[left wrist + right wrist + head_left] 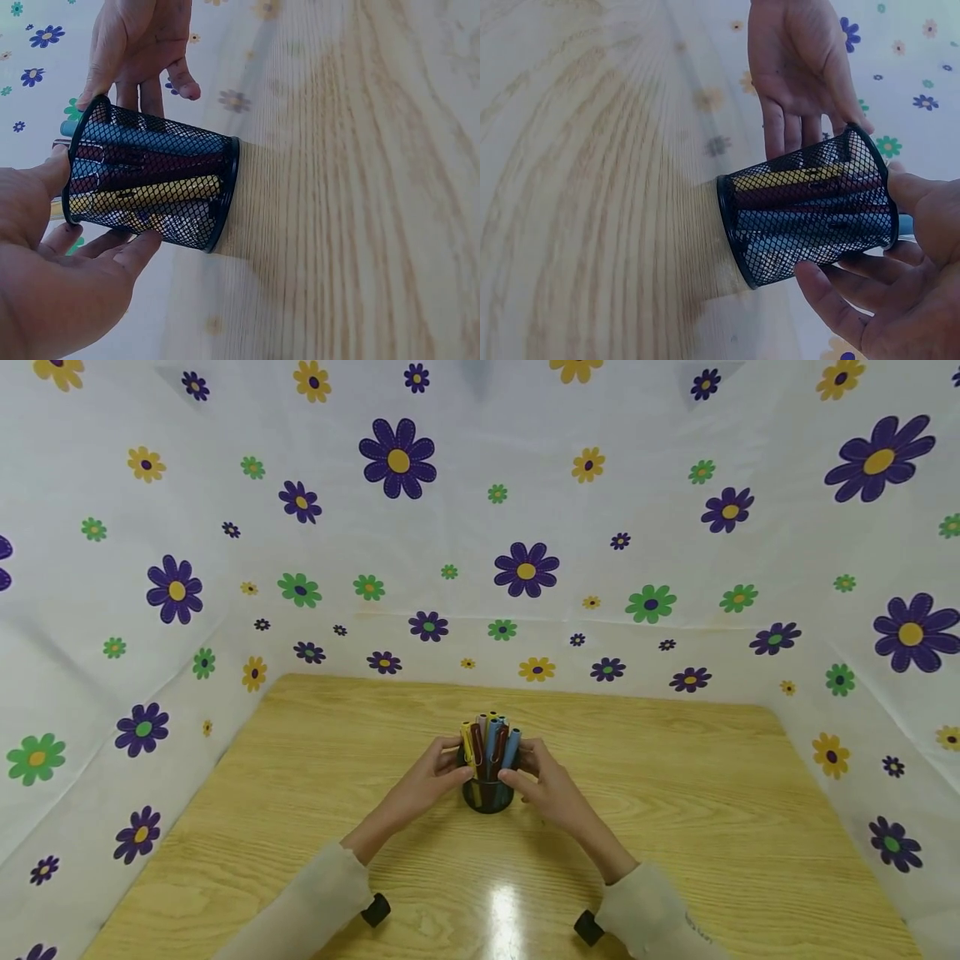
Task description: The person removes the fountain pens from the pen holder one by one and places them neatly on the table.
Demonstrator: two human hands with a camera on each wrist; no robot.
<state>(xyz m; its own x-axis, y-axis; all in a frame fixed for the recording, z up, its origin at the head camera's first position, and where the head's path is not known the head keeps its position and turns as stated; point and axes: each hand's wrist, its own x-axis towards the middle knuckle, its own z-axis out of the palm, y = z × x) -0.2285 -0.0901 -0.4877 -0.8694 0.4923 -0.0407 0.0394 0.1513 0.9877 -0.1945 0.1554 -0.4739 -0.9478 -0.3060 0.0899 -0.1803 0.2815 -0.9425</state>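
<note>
A black mesh pen holder point(487, 797) stands upright on the table, full of yellow, dark red and blue pens point(491, 747) whose capped ends stick out over its rim. My left hand point(431, 782) grips its left side near the top, thumb at the front and fingers around the back. On the opposite side my right hand point(553, 787) holds it the same way. Both wrist views show the mesh wall point(150, 176) between the two hands, with thumbs at the rim and fingertips point(814, 277) along the side. The holder's base meets the wood.
The wooden table point(675, 777) has a pale grain and a bright light reflection near its front. A white cloth point(465, 510) with purple, yellow and green flowers hangs behind it and on both sides. Small black objects point(377, 910) sit at the cuffs of both sleeves.
</note>
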